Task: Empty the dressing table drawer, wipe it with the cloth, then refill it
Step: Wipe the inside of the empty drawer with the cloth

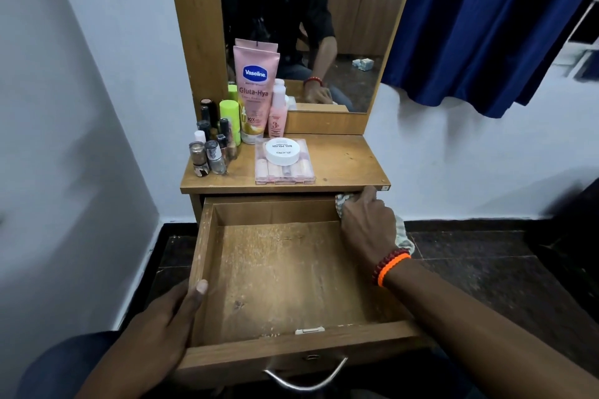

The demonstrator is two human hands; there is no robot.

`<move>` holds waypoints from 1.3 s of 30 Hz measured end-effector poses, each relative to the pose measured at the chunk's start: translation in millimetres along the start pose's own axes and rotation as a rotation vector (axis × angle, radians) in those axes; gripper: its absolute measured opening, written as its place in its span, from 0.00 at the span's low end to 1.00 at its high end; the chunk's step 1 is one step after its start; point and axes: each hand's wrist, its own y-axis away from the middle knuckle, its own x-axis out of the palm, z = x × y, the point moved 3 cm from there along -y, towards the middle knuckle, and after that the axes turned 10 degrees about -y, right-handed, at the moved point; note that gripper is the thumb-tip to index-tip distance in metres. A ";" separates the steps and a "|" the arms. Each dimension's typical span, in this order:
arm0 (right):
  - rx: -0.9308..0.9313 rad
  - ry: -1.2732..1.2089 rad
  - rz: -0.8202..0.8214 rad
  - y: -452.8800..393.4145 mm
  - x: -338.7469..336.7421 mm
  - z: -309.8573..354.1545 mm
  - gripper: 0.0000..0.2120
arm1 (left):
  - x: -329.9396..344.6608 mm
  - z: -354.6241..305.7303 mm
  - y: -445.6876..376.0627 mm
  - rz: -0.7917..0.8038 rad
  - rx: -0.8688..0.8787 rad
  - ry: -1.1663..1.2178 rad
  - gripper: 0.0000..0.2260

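While pulled fully out beneath the tabletop point(340, 165), drawer point(285, 272): empty, bare wood floor scuffed and pale-streaked. Left hand point(162, 330) gripping its left wall, thumb over the rim. Right hand point(368, 227) clenched on a pale cloth point(403, 233), pressed at the far right corner.

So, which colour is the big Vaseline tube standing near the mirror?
Pale pink, with a blue logo and a gold lower end; the Vaseline tube shows in the head view.
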 end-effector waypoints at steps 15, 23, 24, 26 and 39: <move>-0.253 -0.350 -0.048 22.8 -17.7 104.9 0.13 | -0.7 -1.6 5.0 -0.016 -0.027 -0.052 0.24; -0.410 -0.456 0.060 29.7 -30.9 196.0 0.12 | -0.7 2.2 4.0 -0.058 -0.036 -0.082 0.25; -0.420 -0.466 0.078 29.4 -31.3 200.5 0.11 | -0.8 2.6 4.3 -0.075 -0.041 -0.081 0.25; -0.446 -0.487 0.096 25.4 -29.8 198.7 0.11 | -0.2 1.9 4.7 -0.102 -0.076 -0.075 0.23; -0.681 -0.447 0.105 6.7 -23.5 178.4 0.23 | 1.4 -7.9 14.6 -0.162 -0.172 0.171 0.30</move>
